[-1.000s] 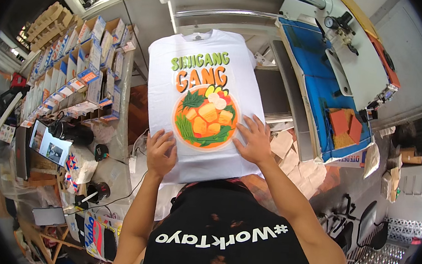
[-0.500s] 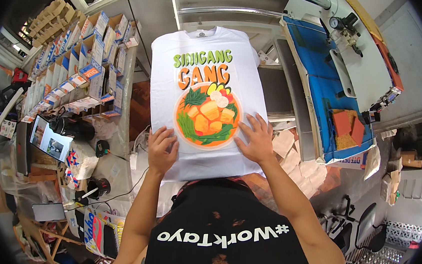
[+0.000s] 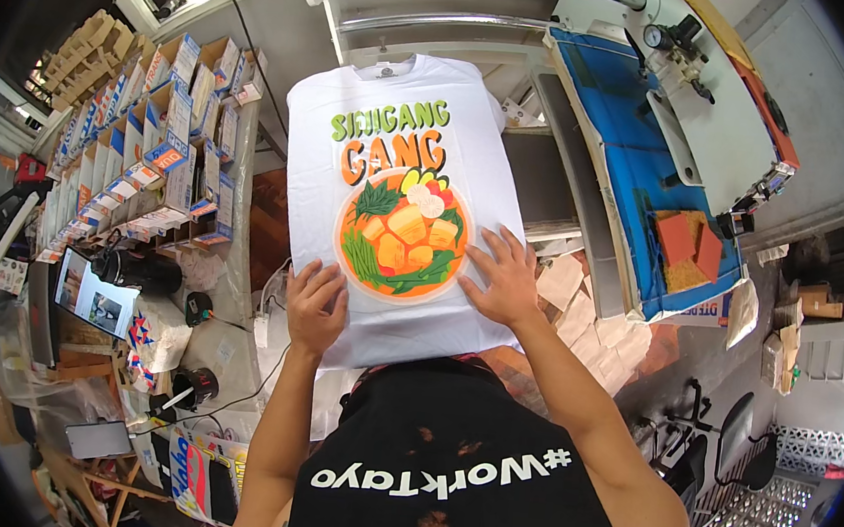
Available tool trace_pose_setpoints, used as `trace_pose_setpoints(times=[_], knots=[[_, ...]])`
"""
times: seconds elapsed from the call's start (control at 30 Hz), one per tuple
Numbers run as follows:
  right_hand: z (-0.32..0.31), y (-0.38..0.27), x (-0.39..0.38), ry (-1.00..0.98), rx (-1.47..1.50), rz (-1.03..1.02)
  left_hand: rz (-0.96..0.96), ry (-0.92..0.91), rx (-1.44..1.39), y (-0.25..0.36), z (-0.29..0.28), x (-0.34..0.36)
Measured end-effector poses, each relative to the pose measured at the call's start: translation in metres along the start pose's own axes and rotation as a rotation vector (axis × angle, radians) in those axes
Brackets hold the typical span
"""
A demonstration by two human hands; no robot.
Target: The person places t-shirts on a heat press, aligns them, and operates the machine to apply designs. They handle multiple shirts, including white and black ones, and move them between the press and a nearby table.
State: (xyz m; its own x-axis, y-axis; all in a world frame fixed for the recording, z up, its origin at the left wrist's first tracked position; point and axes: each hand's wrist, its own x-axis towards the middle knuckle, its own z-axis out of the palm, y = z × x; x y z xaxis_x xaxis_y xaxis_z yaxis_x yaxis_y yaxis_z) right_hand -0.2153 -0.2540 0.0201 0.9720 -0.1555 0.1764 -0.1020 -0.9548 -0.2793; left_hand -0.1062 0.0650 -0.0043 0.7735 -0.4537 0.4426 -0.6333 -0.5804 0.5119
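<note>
Grey wall point(image 3: 277, 25) backs the scene I watch from afar. Past my black top point(image 3: 485, 460), a white T-shirt point(image 3: 401, 212) lies flat, bowl print point(image 3: 404, 237) upward. My left hand point(image 3: 318, 305) rests on its left edge by the near corner, fingers loosely bent, unclenched; my right hand point(image 3: 505, 286) lies over its right edge, fingers spread. Beyond its far edge run 2 silver bars point(image 3: 443, 26).

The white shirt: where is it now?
In the head view, the shirt lies at upper middle, between the boxes at left and the blue pad at right; the left hand and right hand rest on it.
</note>
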Motion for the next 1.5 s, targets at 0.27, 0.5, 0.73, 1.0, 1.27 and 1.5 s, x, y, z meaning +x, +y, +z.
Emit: trace_pose_setpoints(times=[0.27, 0.5, 0.73, 1.0, 1.27, 1.5], knots=[[0.0041, -0.0003, -0.0005, 0.039, 0.000, -0.019, -0.011, -0.004, -0.005, 0.0010, -0.0017, 0.0000], [0.0040, -0.0009, -0.0005, 0.042, -0.002, -0.014, 0.005, 0.007, 0.011, -0.0001, 0.0002, -0.0009], [0.0019, 0.0003, -0.0004, 0.041, -0.008, -0.021, -0.012, -0.001, 0.003, 0.0034, -0.0020, 0.0016], [0.0041, 0.0001, -0.0012, 0.047, 0.012, -0.021, -0.002, 0.007, 0.004, 0.0025, -0.0022, 0.0013], [0.0076, 0.0032, -0.0051, 0.057, 0.025, -0.027, 0.009, -0.008, 0.025, 0.0018, -0.0012, -0.0013], [0.0047, 0.0026, -0.0001, 0.044, 0.028, -0.009, 0.002, -0.002, 0.033, 0.0026, 0.0012, 0.0018]])
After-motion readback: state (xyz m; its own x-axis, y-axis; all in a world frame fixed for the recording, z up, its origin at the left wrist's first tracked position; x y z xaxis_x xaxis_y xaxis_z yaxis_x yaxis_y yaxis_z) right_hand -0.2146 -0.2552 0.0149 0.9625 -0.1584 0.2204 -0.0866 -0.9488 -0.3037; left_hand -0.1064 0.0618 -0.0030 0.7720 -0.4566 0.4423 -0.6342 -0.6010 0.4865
